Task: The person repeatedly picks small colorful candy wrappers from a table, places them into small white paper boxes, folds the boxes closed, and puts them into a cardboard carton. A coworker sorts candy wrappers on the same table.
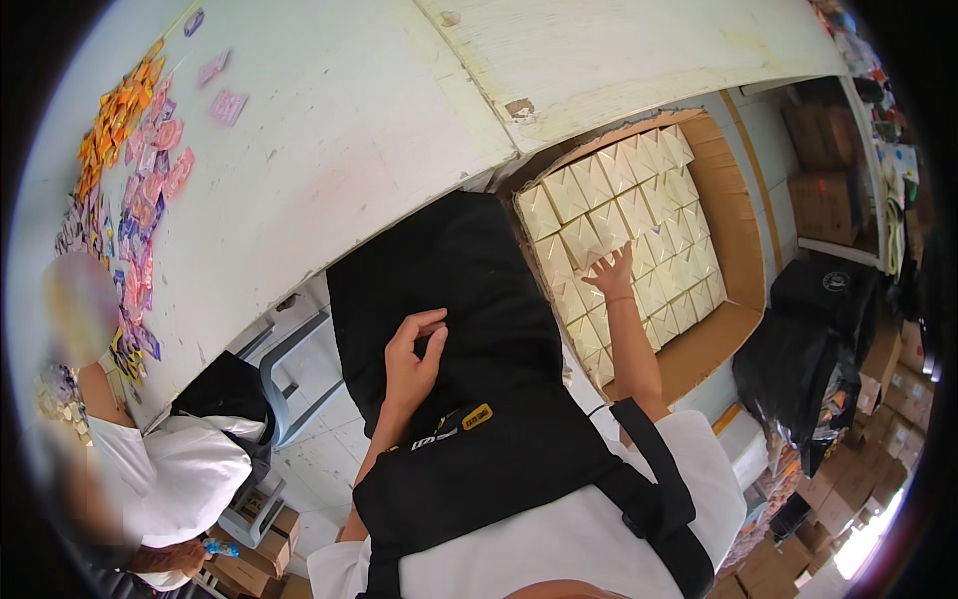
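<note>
My right hand (612, 275) rests with spread fingers on the packed cream-coloured small boxes (651, 224), touching their tops near the left side of the stack. These boxes stand in tight rows inside a large open cardboard carton (733, 224) to the right of my lap. My left hand (415, 352) hovers over the black apron (449, 254), its thumb and fingers curved with a gap between them and nothing held. The white table (322, 150) lies beyond my hands, bearing orange wrapped packets (120, 112) and pink and purple ones (146, 180) at its far left.
A co-worker in a white shirt (187, 479) sits at the left by the table. Near that person stands a grey plastic chair (281, 397). Black bags (793, 359) lie right of the carton, with cardboard boxes (846, 479) behind. The table's edge overhangs part of the carton.
</note>
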`<state>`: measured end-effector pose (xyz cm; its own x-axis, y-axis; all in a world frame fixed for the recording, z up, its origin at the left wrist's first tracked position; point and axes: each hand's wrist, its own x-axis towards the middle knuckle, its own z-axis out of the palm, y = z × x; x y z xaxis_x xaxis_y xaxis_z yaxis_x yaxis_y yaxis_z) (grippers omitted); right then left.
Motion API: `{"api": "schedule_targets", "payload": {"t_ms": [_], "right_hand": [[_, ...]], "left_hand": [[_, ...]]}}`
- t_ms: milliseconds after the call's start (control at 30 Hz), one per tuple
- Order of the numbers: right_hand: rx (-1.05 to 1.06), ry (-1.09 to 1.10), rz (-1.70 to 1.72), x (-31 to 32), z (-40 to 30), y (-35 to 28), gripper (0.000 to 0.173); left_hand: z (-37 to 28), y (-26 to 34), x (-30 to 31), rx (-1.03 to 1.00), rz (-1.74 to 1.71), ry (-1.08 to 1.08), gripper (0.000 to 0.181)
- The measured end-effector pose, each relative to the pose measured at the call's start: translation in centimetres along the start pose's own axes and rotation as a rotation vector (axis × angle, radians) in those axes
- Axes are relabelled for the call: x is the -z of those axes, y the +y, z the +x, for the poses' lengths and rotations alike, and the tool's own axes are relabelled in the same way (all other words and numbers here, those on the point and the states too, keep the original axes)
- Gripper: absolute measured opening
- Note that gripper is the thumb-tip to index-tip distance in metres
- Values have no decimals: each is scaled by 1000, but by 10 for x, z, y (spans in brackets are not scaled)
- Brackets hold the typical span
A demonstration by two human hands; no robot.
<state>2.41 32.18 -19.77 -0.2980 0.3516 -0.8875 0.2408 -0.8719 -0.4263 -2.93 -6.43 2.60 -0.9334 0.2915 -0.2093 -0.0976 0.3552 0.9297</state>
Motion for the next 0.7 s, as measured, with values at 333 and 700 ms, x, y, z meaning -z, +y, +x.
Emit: {"api": "schedule_targets", "payload": {"t_ms": [333, 700], "right_hand": [[-66, 167, 11, 9, 5, 57, 97], [227, 85, -70, 52, 8, 14, 82]], "left_hand": [[-1, 1, 7, -31, -35, 52, 21], [-11, -12, 31, -18, -64, 198, 22]]}}
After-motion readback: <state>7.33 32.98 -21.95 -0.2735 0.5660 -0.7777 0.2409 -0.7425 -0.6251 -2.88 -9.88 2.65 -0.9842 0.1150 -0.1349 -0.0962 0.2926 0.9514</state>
